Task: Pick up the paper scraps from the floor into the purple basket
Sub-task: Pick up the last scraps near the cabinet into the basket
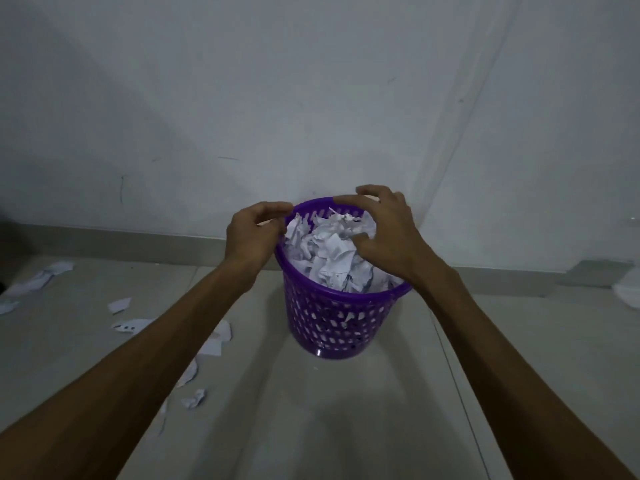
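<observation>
1. While the purple basket (337,317) stands upright on the tiled floor (346,427) close to the wall (311,98), both hands hover at its rim.
2. The basket is heaped to the brim with crumpled paper scraps (332,251); dark print marks show on some, but no word can be read, and the basket shows no label.
3. The left hand (254,237) sits at the basket's left rim with fingers curled inward; whether they pinch the rim, a scrap or nothing is hard to tell.
4. The right hand (384,233) arches over the basket's top, fingers bent and spread, fingertips touching the heap, with no clear grip on any piece.
5. Loose scraps (119,304) lie on the floor left of the basket, several partly hidden under the left forearm (156,341).
6. Far right of the basket, a pale object (628,294) is cut off by the frame edge and cannot be identified.
</observation>
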